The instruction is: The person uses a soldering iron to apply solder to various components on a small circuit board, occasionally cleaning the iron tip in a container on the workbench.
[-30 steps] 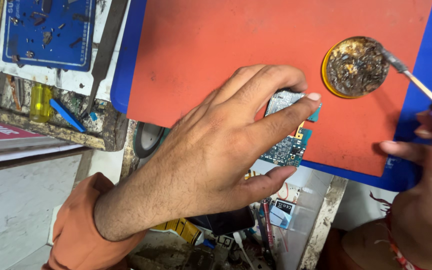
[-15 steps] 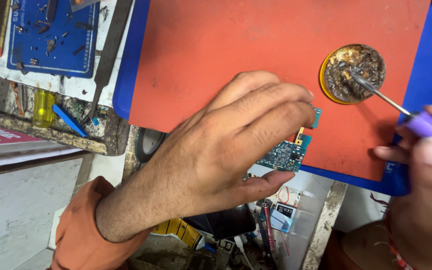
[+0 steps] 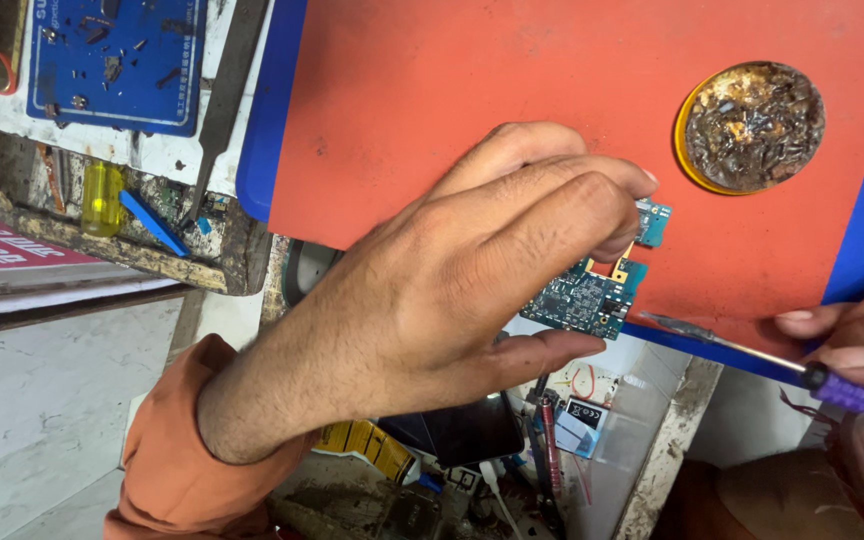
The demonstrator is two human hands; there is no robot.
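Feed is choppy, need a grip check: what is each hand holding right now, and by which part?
Left hand pinches the circuit board by its edges. Right hand grips the soldering iron at its purple handle.

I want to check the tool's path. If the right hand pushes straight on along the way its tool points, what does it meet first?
Most likely the circuit board. The right hand aims its tool tip left, just short of the board's lower edge, though depth is unclear.

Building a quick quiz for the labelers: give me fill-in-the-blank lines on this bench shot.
1. The left hand pins a small teal ____ at the mat's edge.
2. The right hand holds a soldering iron with a ____ handle.
3. The round tin of brass wool sits on the ____ mat.

Missing words: circuit board; purple; orange
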